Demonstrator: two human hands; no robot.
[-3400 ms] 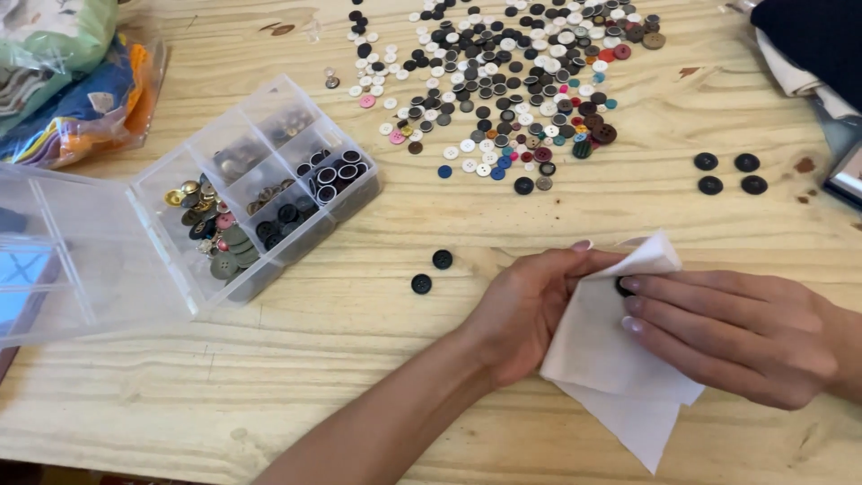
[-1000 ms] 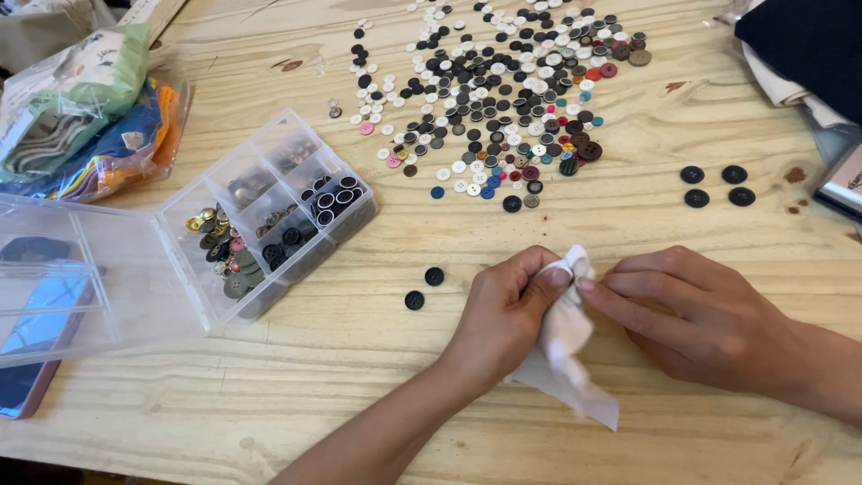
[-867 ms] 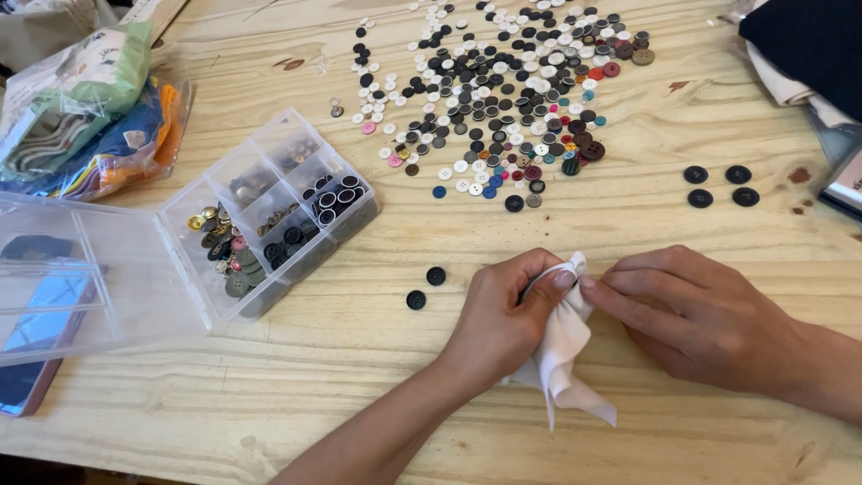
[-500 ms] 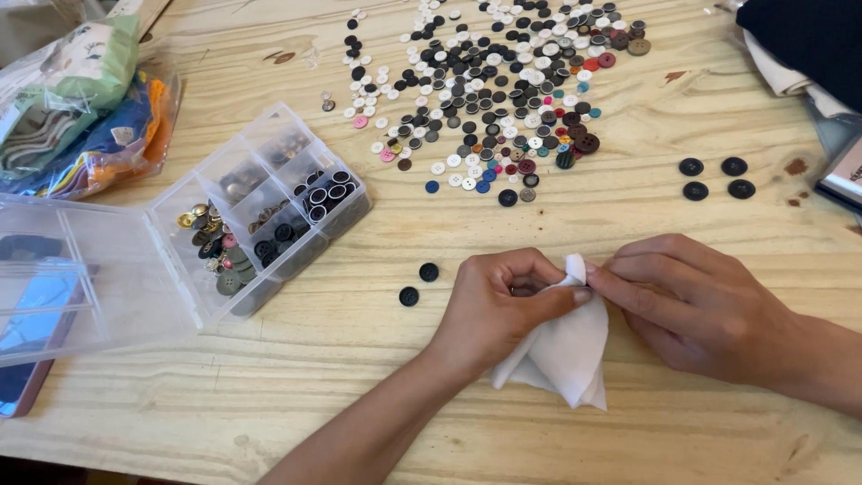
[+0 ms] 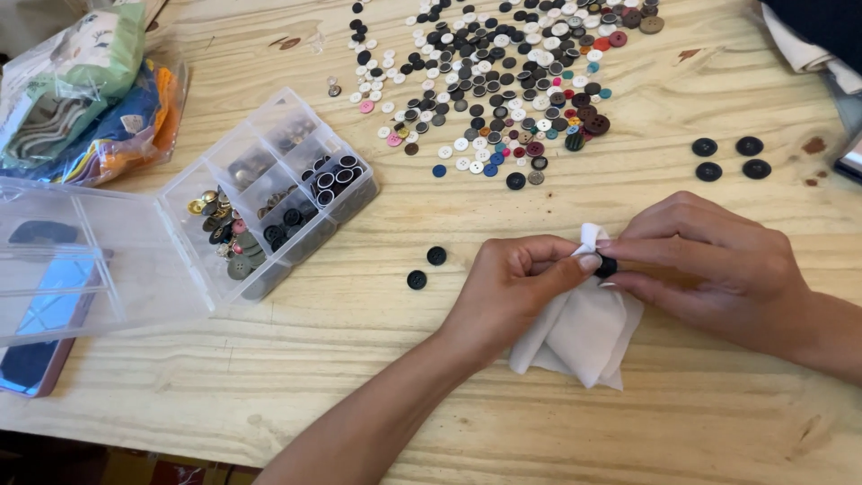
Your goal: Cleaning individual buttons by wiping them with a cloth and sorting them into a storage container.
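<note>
Since the frame half a second earlier, a black button (image 5: 607,266) has emerged from the white cloth (image 5: 579,334) and now shows between the fingertips; before, the cloth hid it.

Landmark: the white cloth, lying bunched on the wooden table (image 5: 628,431).

- Left hand (image 5: 512,292): thumb and forefinger pressed together on the upper corner of the cloth.
- Right hand (image 5: 709,269): fingertips pinching the black button at the cloth's upper right edge, touching the fabric.
- Two loose black buttons (image 5: 426,268) lie left of the cloth, near the left hand.
- The clear compartment box (image 5: 269,193), lid open, sits further left of the cloth.
- The heap of mixed buttons (image 5: 512,81) lies beyond the cloth; four black buttons (image 5: 729,157) sit apart, beyond it to the right.
- A bag of folded fabrics (image 5: 81,99) lies far left of the cloth.

Risk assessment: the button is held by fingertips alone. A slackened pinch would likely drop it, and it could roll among the loose black buttons and be hard to tell apart. A pull on the cloth by the left hand could also dislodge it.
</note>
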